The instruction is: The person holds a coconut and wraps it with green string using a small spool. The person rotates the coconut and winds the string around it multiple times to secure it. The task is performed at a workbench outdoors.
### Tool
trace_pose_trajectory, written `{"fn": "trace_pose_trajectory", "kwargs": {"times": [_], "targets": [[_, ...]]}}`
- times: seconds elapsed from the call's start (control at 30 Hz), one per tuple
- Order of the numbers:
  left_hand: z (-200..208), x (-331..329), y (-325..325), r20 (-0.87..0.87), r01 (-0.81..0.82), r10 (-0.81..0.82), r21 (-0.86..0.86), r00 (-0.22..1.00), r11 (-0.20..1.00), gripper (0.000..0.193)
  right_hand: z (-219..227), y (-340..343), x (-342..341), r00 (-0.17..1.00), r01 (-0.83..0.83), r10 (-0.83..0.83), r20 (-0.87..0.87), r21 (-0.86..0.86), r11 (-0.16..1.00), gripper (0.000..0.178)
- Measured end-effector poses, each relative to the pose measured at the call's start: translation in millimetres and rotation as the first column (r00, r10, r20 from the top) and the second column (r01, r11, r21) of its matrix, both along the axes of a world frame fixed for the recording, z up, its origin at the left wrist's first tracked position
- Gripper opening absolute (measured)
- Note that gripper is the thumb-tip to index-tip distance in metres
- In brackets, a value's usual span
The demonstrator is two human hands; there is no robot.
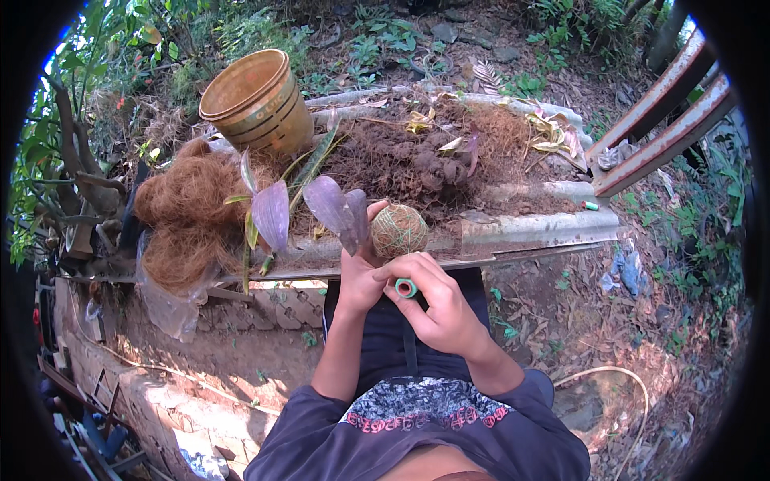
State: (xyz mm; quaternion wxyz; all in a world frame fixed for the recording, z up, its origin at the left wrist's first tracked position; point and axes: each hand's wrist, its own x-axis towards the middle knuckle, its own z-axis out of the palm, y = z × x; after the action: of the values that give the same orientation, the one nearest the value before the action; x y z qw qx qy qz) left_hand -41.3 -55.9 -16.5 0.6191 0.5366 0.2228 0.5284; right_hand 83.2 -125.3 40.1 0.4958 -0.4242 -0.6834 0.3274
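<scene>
A round ball of brown coconut fibre [400,232], wound with green thread, is held up before me at the work surface's near edge. Purple leaves [331,207] stick out to its left, from a plant that seems joined to it. My left hand [362,276] grips the ball from the left and below, its fingers partly hidden behind it. Just below the ball, my right hand [439,309] is closed around a spool of green thread [406,288], whose hollow end faces me. The two hands meet or nearly meet at the thumbs.
Dark soil [409,164] is heaped on the corrugated sheet [537,230]. Coconut fibre [192,196] is piled at left, beside a tilted yellow-brown bucket [293,128] and another purple-leaved cutting [270,215]. A small green item [589,206] lies right, near rusty metal bars [670,132].
</scene>
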Motion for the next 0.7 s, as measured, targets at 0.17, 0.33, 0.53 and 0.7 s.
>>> {"fn": "trace_pose_trajectory", "kwargs": {"times": [0.17,0.33,0.53,0.7], "targets": [[-4,-8,1,0.2,0.202,-0.179,-0.101,0.963,0.974,0.08,0,-4,-1,0.991,-0.032,0.023,-0.13,-0.065,0.997,0.023],[18,-7,-4,0.054,0.059,-0.05,-0.174,0.997,0.983,0.075,5,-2,1,0.996,-0.06,0.06,-0.062,0.003,0.998,0.021],[4,-7,1,0.103,-0.004,0.034,-0.279,0.994,0.96,0.071,-21,-2,-5,0.921,-0.342,0.297,-0.251,-0.158,0.926,0.015],[14,-10,-2,0.322,0.184,-0.068,-0.343,0.944,0.921,0.074,-46,-2,5,0.746,-0.513,0.263,-0.612,-0.275,0.813,0.013]]}}
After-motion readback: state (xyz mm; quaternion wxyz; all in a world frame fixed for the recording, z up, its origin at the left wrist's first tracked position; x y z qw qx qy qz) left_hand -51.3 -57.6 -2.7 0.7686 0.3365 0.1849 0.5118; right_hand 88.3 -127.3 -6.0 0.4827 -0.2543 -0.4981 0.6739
